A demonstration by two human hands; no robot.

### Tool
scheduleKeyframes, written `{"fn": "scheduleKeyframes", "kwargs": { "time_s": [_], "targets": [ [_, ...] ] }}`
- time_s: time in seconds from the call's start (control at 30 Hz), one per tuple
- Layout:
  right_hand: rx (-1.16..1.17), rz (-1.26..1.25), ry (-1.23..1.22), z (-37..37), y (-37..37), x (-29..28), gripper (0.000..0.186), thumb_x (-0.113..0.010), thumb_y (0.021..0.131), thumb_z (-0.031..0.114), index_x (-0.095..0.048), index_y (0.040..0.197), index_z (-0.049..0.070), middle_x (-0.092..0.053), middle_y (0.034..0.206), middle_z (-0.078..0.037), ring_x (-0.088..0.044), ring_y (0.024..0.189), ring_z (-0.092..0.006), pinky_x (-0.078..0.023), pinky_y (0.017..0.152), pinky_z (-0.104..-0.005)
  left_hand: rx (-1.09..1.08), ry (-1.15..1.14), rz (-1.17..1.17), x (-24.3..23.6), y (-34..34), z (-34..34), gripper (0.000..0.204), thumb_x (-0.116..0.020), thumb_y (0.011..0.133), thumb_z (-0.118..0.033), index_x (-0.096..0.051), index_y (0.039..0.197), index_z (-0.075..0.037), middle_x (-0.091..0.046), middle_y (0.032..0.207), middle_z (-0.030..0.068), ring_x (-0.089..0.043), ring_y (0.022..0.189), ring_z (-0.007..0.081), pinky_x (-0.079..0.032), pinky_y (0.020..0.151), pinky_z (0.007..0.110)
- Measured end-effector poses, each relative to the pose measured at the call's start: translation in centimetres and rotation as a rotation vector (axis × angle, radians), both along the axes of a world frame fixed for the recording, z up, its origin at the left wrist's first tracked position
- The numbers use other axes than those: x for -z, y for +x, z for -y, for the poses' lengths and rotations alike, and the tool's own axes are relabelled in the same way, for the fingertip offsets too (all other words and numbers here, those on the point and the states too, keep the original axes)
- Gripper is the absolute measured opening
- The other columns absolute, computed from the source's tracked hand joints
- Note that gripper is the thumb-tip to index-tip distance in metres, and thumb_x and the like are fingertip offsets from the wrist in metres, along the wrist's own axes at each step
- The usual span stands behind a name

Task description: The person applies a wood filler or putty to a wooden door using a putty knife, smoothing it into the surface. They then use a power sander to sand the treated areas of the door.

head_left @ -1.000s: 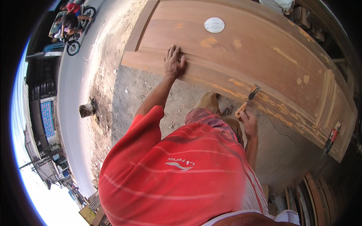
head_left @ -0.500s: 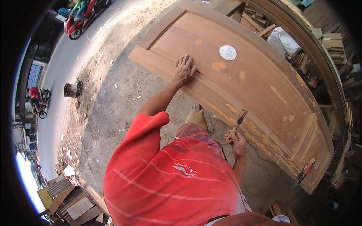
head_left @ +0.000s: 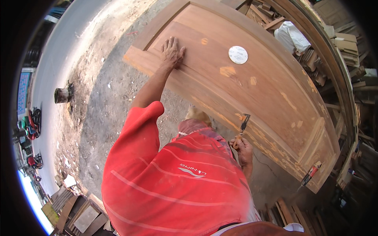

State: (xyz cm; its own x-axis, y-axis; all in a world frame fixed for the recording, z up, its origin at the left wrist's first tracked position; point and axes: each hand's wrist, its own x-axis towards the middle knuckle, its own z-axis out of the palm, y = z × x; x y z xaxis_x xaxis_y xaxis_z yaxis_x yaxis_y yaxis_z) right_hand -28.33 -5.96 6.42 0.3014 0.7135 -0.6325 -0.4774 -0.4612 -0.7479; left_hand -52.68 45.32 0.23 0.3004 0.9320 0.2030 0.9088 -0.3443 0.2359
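A brown wooden door panel (head_left: 267, 94) with a curved edge lies before me, with yellowish filler patches on its face and along its near edge. My left hand (head_left: 172, 54) rests on the panel toward its left end, fingers stretched out, holding nothing. In my right hand (head_left: 244, 152) is a putty knife (head_left: 243, 125), gripped by its orange-brown handle, its dark blade over the patched near edge. Whether the blade touches the wood I cannot tell. A round white sanding disc (head_left: 238, 54) lies on the panel. Near its right end sits a red-handled tool (head_left: 312, 173).
Wood offcuts (head_left: 315, 69) and a white sack (head_left: 293, 37) are beyond the panel. A bucket-like container (head_left: 63, 95) stands on the dirt by the road (head_left: 47, 145) at left, where motorbikes (head_left: 34, 122) show. Boards (head_left: 84, 218) are piled lower left.
My left hand has slid left along the panel, toward its end. The view has shifted somewhat, and the right hand still holds the putty knife by the near edge.
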Motion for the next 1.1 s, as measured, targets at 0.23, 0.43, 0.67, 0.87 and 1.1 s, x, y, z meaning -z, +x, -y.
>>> {"fn": "scheduleKeyframes", "kwargs": {
  "time_s": [0.23,0.43,0.67,0.87,1.1],
  "targets": [
    [0.030,-0.014,0.128,-5.5,-2.0,-6.0,0.042,-0.065,0.101,0.026,-0.058,0.131,-0.003,-0.071,0.104,-0.013,-0.067,0.086,-0.0174,-0.053,0.080,-0.0320,-0.005,0.102,0.021,0.0,-6.5,-5.5,0.070,-0.062,0.096,-0.048,-0.045,0.153,-0.011,-0.042,0.159,0.0164,-0.032,0.151,0.0383,-0.021,0.124,0.054],
    [0.094,-0.036,0.151,-17.1,-0.6,-8.3,0.028,-0.049,0.108,0.019,-0.058,0.126,-0.001,-0.062,0.089,-0.006,-0.058,0.071,-0.0116,-0.048,0.066,-0.0266,-0.185,0.193,-0.065,0.7,-10.7,-8.8,0.075,-0.066,0.091,-0.054,-0.046,0.152,-0.017,-0.038,0.161,0.0146,-0.030,0.152,0.0371,-0.019,0.120,0.062],
    [-0.265,0.441,0.354,-29.3,-1.6,-6.4,0.027,-0.046,0.111,0.026,-0.058,0.117,0.002,-0.059,0.079,-0.003,-0.053,0.063,-0.0068,-0.046,0.057,-0.0258,-0.257,0.152,-0.032,0.2,-11.6,-8.1,0.074,-0.061,0.093,-0.058,-0.047,0.151,-0.013,-0.041,0.158,0.0100,-0.032,0.150,0.0317,-0.022,0.122,0.055],
    [-0.523,0.690,0.403,-37.6,-1.5,-4.8,0.021,-0.050,0.105,0.019,-0.059,0.107,0.000,-0.064,0.078,-0.009,-0.061,0.064,-0.0180,-0.049,0.061,-0.0366,-0.325,0.141,0.000,-0.9,-11.1,-7.9,0.071,-0.057,0.095,-0.057,-0.051,0.150,-0.013,-0.042,0.160,0.0100,-0.032,0.151,0.0280,-0.021,0.125,0.048],
    [-0.915,1.105,0.311,-49.4,-3.2,-2.8,0.028,-0.055,0.105,0.022,-0.065,0.126,0.007,-0.066,0.085,-0.011,-0.066,0.076,-0.0245,-0.052,0.075,-0.0404,-0.335,0.185,0.030,-0.6,-11.3,-7.5,0.070,-0.059,0.094,-0.058,-0.053,0.149,-0.015,-0.046,0.157,0.0083,-0.035,0.150,0.0259,-0.023,0.125,0.045]
  ]
}}
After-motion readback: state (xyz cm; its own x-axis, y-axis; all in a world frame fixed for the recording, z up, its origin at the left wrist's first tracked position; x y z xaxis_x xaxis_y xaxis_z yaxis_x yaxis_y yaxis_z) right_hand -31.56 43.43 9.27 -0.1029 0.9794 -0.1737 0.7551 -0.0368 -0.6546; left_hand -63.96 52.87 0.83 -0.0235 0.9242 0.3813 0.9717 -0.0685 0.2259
